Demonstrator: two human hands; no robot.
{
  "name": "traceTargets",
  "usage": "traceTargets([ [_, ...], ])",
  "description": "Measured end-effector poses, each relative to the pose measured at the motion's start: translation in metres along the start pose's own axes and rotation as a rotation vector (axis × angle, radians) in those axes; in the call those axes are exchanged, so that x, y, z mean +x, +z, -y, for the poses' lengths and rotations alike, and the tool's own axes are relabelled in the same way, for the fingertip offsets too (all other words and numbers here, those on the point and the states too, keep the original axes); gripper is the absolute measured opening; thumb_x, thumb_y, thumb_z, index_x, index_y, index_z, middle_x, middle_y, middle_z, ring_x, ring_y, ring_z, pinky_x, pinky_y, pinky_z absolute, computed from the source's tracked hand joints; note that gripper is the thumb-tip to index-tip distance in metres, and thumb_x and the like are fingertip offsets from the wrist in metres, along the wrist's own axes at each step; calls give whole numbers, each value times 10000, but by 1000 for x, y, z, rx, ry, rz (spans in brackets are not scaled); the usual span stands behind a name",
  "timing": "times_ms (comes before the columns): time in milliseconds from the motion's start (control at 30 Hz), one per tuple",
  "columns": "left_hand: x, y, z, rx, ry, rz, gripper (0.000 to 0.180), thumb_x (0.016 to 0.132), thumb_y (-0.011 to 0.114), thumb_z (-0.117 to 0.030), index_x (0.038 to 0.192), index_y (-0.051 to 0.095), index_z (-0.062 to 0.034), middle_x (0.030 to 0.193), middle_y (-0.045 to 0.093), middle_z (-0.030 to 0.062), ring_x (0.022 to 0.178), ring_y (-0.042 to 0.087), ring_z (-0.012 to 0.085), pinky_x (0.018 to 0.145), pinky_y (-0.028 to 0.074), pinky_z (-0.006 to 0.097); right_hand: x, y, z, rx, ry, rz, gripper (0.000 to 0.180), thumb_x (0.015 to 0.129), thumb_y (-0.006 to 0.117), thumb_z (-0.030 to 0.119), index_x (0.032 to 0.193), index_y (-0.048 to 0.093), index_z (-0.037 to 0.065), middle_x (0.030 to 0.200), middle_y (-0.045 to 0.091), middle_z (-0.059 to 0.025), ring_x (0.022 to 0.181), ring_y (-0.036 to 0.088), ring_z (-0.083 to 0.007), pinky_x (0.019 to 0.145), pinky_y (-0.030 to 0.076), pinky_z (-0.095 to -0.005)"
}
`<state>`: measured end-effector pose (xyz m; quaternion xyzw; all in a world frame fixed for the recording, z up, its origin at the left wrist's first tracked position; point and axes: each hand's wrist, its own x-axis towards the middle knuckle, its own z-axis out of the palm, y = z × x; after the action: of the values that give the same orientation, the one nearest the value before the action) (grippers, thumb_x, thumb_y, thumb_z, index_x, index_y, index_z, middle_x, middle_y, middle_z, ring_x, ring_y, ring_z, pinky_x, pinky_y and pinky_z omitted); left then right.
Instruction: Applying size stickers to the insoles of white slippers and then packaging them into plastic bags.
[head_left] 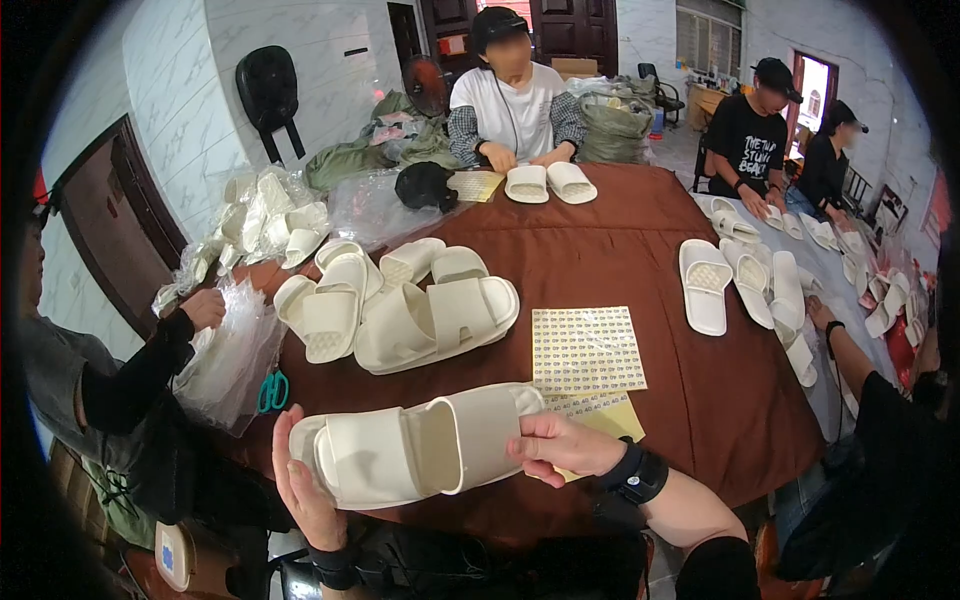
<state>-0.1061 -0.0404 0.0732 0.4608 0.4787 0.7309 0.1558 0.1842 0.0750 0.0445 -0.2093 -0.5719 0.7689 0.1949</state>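
Observation:
A pair of off-white slide slippers (375, 455), fitted together lengthwise, is held just above the near edge of the brown-covered table. My left hand (305, 495) cups their left end, fingers stretched up along the rim. At the right end my right hand (565, 445) grips the strap side between thumb and curled fingers. Beneath and beyond that hand lie a sticker sheet (588, 350) and a second yellow-backed sheet (605, 418), partly hidden. Just past the held pair sits a cluster of similar slippers (430, 325).
Teal-handled scissors (272, 392) and clear plastic bags (232, 350) lie at the left, beside a co-worker's hand (205, 308). Across the table (600, 250), another person touches two slippers (548, 183). More slippers (706, 288) lie at the right, where others work.

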Motion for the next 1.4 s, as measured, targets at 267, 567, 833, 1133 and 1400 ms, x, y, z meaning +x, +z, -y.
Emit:
traceTargets([
  [267, -19, 17, 1, -37, -41, 80, 855, 931, 468, -621, 1399, 360, 87, 1399, 463, 202, 1178, 543, 269, 998, 428, 375, 1, 2, 0, -6, 72, 34, 270, 1017, 506, 292, 1038, 574, 32, 558, 484, 7, 403, 449, -71, 383, 354, -219],
  [567, 11, 17, -2, 90, 65, 266, 859, 954, 433, -601, 1472, 252, 59, 1498, 359, 194, 1358, 387, 277, 1121, 299, 384, -7, 2, 25, 200, -12, -178, 198, 1012, 508, 222, 1001, 580, 38, 582, 417, 26, 403, 434, -97, 370, 330, -233],
  [833, 9, 32, -60, 88, 185, 264, 536, 1015, 430, -421, 1265, 466, 51, 1261, 523, 165, 1027, 574, 224, 935, 442, 374, -27, -17, 32, 383, -256, -386, 242, 1003, 502, 336, 894, 492, 120, 578, 367, 24, 431, 385, -126, 405, 342, -277],
  [1133, 10, 46, -135, -120, 612, 470, 359, 966, 516, -409, 963, 502, -50, 847, 513, 133, 776, 516, 230, 709, 482, 373, -40, -103, 36, 407, -995, -1162, 272, 1009, 481, 316, 1099, 515, 62, 1128, 625, -120, 912, 605, -205, 675, 470, -295],
  [1400, 2, 16, -152, -214, 702, 511, 354, 949, 549, -385, 1017, 522, -39, 908, 526, 154, 836, 522, 267, 753, 472, 392, -40, -112, 22, 368, -773, -1110, 337, 985, 528, 251, 1232, 502, 23, 1124, 632, -136, 817, 603, -184, 628, 464, -279],
])
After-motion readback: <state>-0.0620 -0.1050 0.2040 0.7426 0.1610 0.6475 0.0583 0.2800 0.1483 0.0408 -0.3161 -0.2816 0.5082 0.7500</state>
